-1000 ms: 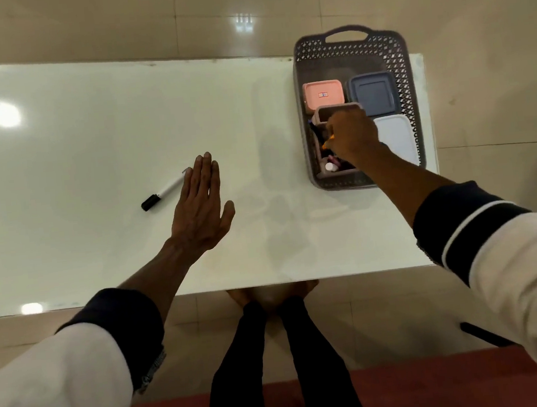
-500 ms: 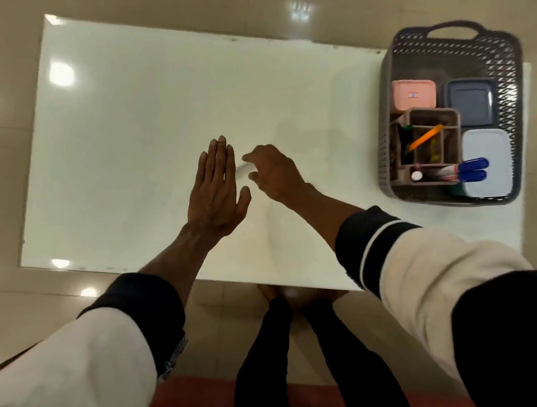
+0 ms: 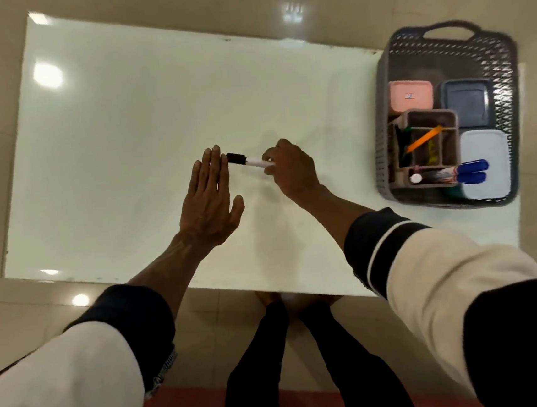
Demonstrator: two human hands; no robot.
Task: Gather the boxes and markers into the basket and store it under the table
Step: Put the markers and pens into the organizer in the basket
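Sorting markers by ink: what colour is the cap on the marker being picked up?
Black, on the marker; head view.

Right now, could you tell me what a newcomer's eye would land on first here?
Mid-table, the right hand pinches a black-capped marker, while the left hand lies flat and open beside its cap. At the table's right end stands a grey basket already packed with boxes and markers.

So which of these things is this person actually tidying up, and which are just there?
Part of the job:
black-capped marker, pinched by the right hand
grey basket
pink box, dark blue box, white box
blue-capped markers

Just there:
white table
left hand, flat and empty
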